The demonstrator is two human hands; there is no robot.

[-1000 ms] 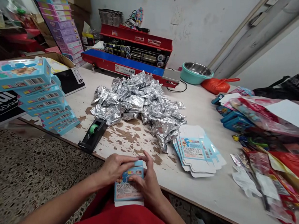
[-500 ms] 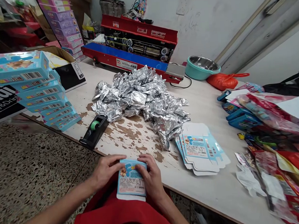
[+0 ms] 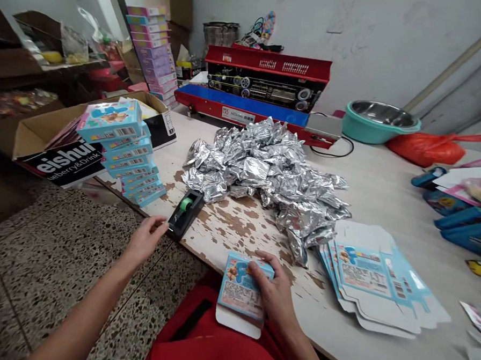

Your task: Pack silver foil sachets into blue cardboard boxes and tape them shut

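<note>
My right hand (image 3: 272,291) grips a small light-blue printed carton (image 3: 243,292) over my lap, thumb on its front panel. A white flap sticks out at the carton's near end. My left hand (image 3: 149,236) is at the near end of a black tape dispenser (image 3: 186,212), its thumb and forefinger pinched at the cutter. A pale glint of tape (image 3: 171,229) shows at the fingertips. The green tape roll (image 3: 186,204) sits inside the dispenser. Flat blue-and-white cartons (image 3: 366,275) lie stacked to the right of my right hand.
Silver foil packets (image 3: 264,168) are heaped mid-table. Finished blue boxes (image 3: 132,164) are stacked at the left edge beside a large cardboard box (image 3: 72,162). Behind stands a red sealing machine (image 3: 256,93). A turquoise basin (image 3: 367,127) and red bag (image 3: 426,146) are at right.
My left hand has let go of the carton and moved left to the tape dispenser. My right hand keeps hold of the carton, now tilted. The view has turned left.
</note>
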